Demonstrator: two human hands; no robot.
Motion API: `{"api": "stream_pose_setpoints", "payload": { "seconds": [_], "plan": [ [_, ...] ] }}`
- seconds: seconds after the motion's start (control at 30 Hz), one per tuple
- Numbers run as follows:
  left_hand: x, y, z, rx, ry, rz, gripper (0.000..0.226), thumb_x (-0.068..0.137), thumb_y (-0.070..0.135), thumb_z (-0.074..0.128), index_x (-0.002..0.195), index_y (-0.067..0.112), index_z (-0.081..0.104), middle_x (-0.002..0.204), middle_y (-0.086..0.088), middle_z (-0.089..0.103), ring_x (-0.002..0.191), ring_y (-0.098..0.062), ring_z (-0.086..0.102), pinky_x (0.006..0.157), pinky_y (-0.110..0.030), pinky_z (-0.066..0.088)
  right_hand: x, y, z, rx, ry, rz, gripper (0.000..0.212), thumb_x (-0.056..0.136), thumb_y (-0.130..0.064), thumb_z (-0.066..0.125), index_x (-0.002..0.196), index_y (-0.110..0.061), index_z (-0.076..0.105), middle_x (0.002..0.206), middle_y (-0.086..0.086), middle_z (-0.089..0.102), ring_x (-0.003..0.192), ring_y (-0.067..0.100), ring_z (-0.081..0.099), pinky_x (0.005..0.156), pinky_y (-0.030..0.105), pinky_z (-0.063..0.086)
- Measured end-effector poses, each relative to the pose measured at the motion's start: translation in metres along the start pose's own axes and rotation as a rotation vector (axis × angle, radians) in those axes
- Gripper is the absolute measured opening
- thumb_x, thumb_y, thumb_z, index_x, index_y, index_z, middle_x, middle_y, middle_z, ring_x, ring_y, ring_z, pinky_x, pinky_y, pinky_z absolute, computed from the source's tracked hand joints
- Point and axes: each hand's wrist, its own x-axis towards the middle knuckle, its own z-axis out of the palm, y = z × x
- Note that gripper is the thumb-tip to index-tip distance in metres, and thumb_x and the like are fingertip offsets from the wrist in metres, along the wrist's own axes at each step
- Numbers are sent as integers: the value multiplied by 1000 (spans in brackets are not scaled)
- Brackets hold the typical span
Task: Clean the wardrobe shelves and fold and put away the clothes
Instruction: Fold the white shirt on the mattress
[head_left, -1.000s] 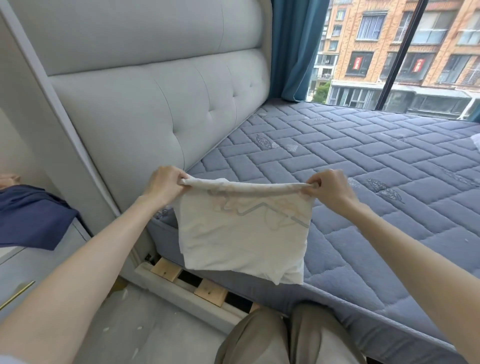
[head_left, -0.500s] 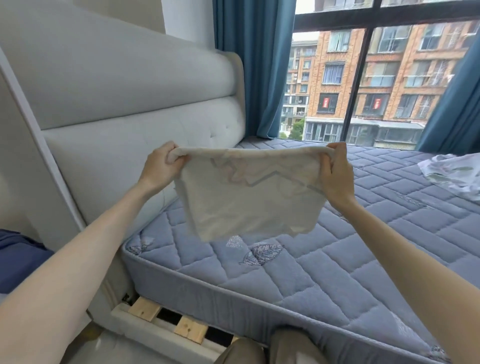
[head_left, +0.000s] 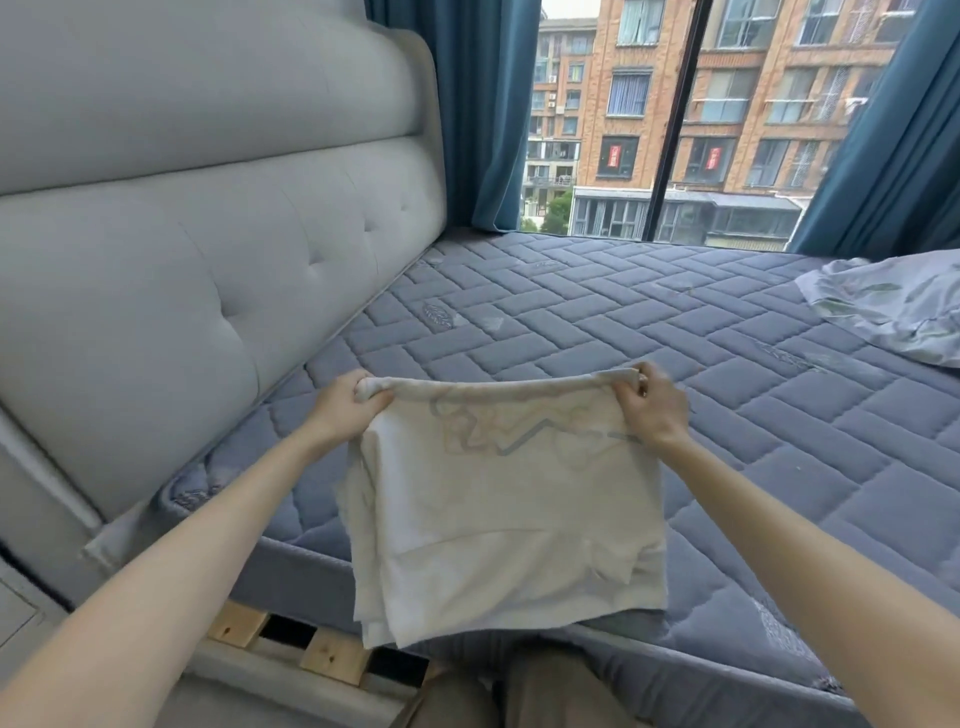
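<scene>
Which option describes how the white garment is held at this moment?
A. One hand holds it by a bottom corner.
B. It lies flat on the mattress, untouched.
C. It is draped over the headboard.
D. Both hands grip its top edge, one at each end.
D: the left hand and the right hand each grip one end of the top edge of the white garment, and the cloth falls below them.

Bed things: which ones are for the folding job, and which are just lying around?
For the job: white garment, folded, held by its top corners; mattress it hangs over.
Just lying about: patterned cloth at the mattress's right edge; headboard; blue curtains.
</scene>
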Motion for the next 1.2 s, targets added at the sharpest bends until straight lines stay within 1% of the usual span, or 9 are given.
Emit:
{"api": "stream_pose_setpoints", "payload": {
  "seconds": [0.2, 0.33, 0.4, 0.5, 0.7, 0.8, 0.93, 1.1, 1.2],
  "plan": [
    [42, -46, 62, 250, -5, -84, 20, 88, 36, 63, 83, 18, 57, 85, -4, 63, 82, -28, 57, 57, -32, 35, 35, 51, 53, -203, -79, 75, 20, 97, -23, 48, 111, -19, 62, 106, 13, 68, 102, 34, 60, 69, 35, 38],
    [56, -61, 87, 555, -35, -31, 27, 94, 30, 55, 116, 15, 54, 121, -11, 55, 111, -32, 51, 84, -40, 41, 36, 64, 71, -340, -177, 0, 33, 93, -10, 50, 125, -18, 55, 127, 9, 61, 116, 33, 50, 92, 41, 43],
    [59, -63, 97, 615, -46, 57, 36, 95, 28, 54, 129, 16, 50, 131, -11, 49, 122, -32, 45, 98, -44, 35, 18, 60, 72, -400, -236, -206, 33, 94, -17, 57, 127, -19, 56, 132, 5, 56, 122, 31, 43, 98, 43, 39],
    [63, -53, 116, 510, -157, 142, 38, 98, 32, 49, 133, 20, 51, 140, -6, 47, 130, -27, 42, 111, -45, 22, -28, 40, 69, -278, -474, -524, 24, 94, -29, 61, 116, -21, 63, 120, -1, 62, 113, 23, 53, 95, 37, 43],
    [56, -32, 155, 493, -432, 175, 49, 98, 44, 43, 143, 24, 40, 148, 0, 42, 140, -19, 33, 115, -58, 0, -121, 25, 71, -343, -897, -640, 63, 79, -70, 54, 133, -38, 47, 136, -17, 48, 118, 11, 46, 101, 30, 37],
    [51, -32, 172, 517, -469, 144, 62, 95, 54, 43, 148, 25, 31, 152, -1, 36, 141, -22, 30, 116, -56, 6, -138, 35, 81, -448, -818, -746, 84, 68, -72, 58, 139, -30, 42, 137, -12, 47, 111, 19, 48, 93, 35, 43],
    [53, -34, 186, 613, -387, 120, 71, 89, 67, 39, 148, 28, 31, 149, -4, 34, 136, -27, 30, 110, -46, 22, -150, 40, 93, -587, -590, -926, 71, 76, -63, 51, 130, -16, 51, 121, -1, 56, 88, 23, 57, 70, 38, 53],
    [63, -30, 193, 588, -364, 50, 52, 89, 62, 44, 128, 29, 52, 133, -9, 45, 129, -28, 36, 104, -44, 26, -146, 44, 97, -680, -531, -1051, 59, 71, -33, 69, 125, -13, 55, 111, 2, 60, 76, 20, 58, 59, 33, 53],
    [66, -20, 192, 614, -385, 50, 36, 93, 53, 43, 106, 23, 59, 126, -11, 47, 125, -29, 39, 100, -43, 26, -144, 43, 99, -674, -537, -1023, 45, 62, -15, 72, 106, -16, 64, 93, -3, 64, 66, 16, 58, 48, 28, 49]
  ]
}}
